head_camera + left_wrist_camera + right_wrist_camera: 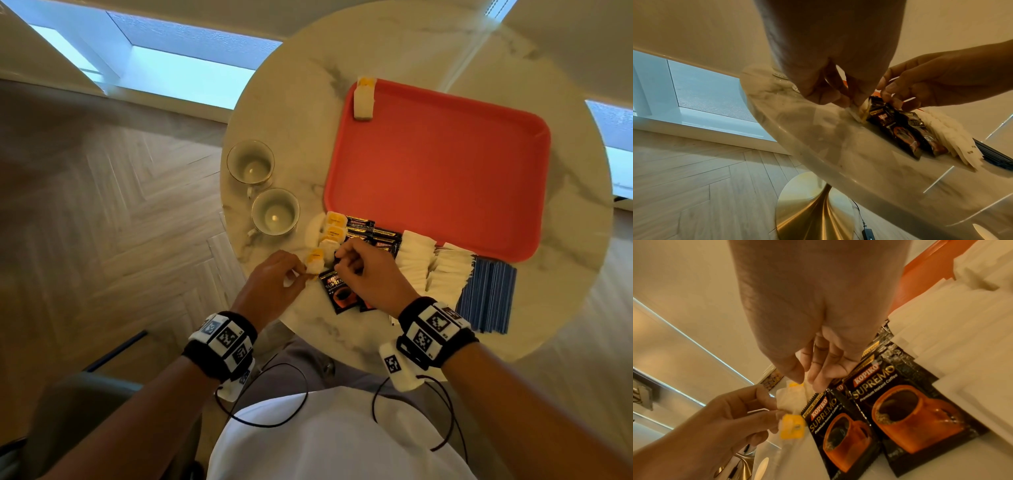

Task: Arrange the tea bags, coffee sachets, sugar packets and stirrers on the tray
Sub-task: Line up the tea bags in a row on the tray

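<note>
My left hand (301,272) pinches a white tea bag (790,398) just above the table; its yellow tag (792,426) hangs below the fingers. My right hand (807,382) is curled, and its thumb and forefinger close on the top of the same small cluster of tea bags (325,247). More yellow-tagged tea bags (334,226) lie in a row before the red tray (438,164). One tea bag (363,99) rests on the tray's far left corner. Black coffee sachets (906,404), white sugar packets (416,260) and blue stirrers (488,294) lie along the tray's near edge.
Two glass cups (251,163) (275,212) stand to the left on the round marble table (294,102). The table's near rim is right under my wrists. A gold pedestal base (812,211) and a cable sit on the wooden floor below.
</note>
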`<state>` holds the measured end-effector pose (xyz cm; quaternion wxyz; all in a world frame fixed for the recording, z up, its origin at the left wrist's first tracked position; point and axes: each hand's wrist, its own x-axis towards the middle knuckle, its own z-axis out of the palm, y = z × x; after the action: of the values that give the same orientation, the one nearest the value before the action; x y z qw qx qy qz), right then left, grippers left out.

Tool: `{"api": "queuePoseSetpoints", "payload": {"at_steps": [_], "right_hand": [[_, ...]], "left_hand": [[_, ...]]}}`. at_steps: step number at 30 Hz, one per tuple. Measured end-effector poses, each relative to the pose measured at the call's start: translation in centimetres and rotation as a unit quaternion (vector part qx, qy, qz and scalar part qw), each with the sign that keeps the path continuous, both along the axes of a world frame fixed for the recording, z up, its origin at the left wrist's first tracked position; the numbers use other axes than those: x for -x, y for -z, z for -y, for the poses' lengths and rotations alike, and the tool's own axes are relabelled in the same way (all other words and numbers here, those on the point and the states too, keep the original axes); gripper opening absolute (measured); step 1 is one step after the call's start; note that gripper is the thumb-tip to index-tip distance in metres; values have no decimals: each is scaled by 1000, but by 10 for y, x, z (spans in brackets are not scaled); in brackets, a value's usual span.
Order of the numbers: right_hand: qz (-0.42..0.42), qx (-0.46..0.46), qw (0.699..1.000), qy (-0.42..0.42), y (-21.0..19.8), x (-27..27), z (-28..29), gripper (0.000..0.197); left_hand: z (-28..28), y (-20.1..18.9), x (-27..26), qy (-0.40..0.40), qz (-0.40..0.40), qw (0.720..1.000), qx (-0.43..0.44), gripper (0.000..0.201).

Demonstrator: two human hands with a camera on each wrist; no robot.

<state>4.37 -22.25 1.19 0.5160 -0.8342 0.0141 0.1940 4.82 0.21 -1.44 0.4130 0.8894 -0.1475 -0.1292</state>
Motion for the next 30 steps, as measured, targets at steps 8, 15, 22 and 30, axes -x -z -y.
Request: {"api": "queuePoseSetpoints", "payload": {"at_steps": [8,15,22,30], "right_hand": [[17,12,999,-41,8,-5,-6,28],[61,15,992,-109,6,-10,-16,25],[49,1,995,-82,-14,-20,-14,14],[23,-28,999,-33,-25,-30,4,11]], "left_hand": [[-4,-1,2,-49,-54,997,-39,9],[-9,-14,10,-46,-11,999,18,18],[8,-10,-6,45,-138,989,5,47],[22,0,-5,96,-132,986,16,14]]}}
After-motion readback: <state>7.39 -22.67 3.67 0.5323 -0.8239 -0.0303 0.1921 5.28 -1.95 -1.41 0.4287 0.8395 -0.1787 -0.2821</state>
